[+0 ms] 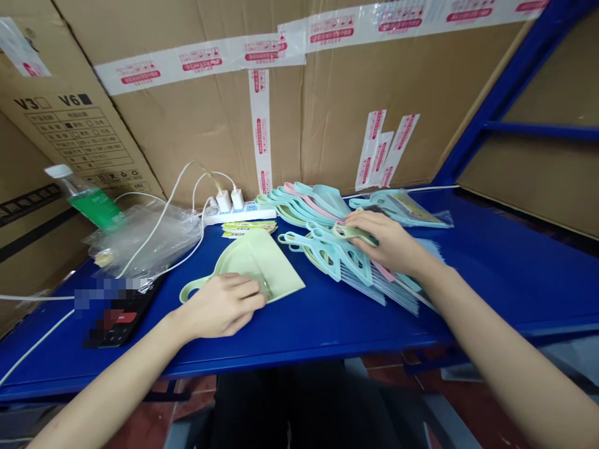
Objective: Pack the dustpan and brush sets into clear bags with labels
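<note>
A pale green dustpan (281, 274) lies on the blue table in front of me, its looped handle pointing left. My left hand (229, 302) rests over its near side with the fingers curled and closed on it; the fingertips are partly hidden. Over on the right, my right hand (381, 240) is closed around the handle of a pale green brush (345, 231). That brush sits on top of a heap of small brushes (327, 255), mostly light blue, with clear bristles pointing toward the lower right. Behind the heap is a stack of dustpans (327, 199) in blue, green and pink.
A bagged dustpan set (407, 209) lies at the back right. Yellow printed cards (248, 227) lie before a white power strip (250, 213) with chargers. On the left are a green-labelled bottle (96, 206), clear plastic bags (154, 237), loose white cables and a black device (124, 318).
</note>
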`<action>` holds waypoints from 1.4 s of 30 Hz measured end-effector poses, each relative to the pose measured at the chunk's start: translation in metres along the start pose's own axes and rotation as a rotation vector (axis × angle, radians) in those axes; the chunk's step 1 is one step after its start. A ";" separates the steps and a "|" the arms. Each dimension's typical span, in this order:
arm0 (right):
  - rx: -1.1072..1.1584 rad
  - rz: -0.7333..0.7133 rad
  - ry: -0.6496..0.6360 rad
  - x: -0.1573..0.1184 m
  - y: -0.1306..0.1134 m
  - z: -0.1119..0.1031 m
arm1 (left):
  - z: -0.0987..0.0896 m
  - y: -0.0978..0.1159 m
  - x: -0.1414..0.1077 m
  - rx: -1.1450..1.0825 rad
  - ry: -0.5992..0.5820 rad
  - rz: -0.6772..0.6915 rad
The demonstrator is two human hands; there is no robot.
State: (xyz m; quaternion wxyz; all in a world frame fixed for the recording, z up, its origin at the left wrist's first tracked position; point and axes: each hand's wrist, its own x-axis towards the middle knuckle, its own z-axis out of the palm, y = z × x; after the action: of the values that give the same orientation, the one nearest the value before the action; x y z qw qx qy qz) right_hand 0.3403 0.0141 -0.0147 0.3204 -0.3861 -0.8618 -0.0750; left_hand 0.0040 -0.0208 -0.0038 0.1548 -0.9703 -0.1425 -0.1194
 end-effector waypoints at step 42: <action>0.465 -0.002 -0.268 0.085 -0.132 0.087 | -0.002 -0.026 -0.022 0.024 0.123 -0.558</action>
State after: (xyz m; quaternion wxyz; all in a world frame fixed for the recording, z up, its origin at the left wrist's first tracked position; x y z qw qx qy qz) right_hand 0.1609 0.0082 -0.0159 0.2832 -0.3078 -0.8910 0.1766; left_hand -0.0248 -0.0035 -0.0009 0.1358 -0.8827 -0.3956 -0.2143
